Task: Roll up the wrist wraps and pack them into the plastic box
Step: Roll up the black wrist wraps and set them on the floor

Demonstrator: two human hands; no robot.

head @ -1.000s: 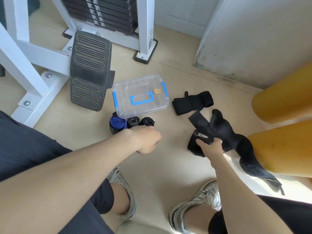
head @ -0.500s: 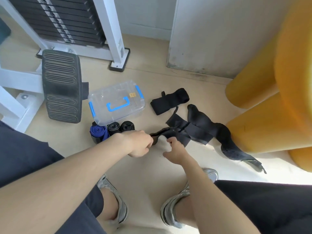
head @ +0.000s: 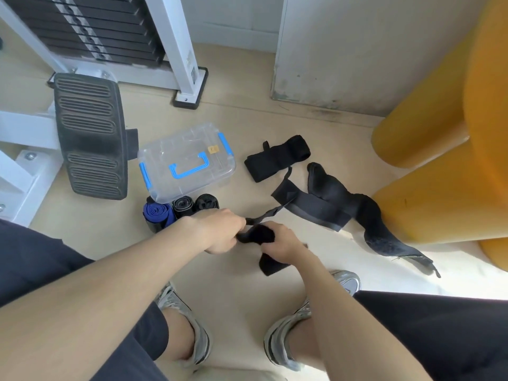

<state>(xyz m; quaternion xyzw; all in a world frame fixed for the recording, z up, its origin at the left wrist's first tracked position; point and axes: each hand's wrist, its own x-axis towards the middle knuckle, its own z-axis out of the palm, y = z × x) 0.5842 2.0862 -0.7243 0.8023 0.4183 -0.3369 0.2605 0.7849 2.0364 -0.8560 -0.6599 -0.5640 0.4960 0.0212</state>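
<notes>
Black wrist wrap (head: 257, 235) spans both hands, axis left-right: left hand (head: 220, 229) pinches end, right hand (head: 281, 242) grips middle.

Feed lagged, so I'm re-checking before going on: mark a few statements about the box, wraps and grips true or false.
1. The box has its lid on. True.
2. Rolls are already packed in the box. False: a blue roll and two black rolls lie on the floor in front of it.
3. The left grip and right grip both hold one black wrap. True.
4. The right grip holds the blue roll. False: it holds the black wrap.
5. No unrolled wraps lie on the floor. False: a folded wrap and loose wraps lie right of the box.
</notes>
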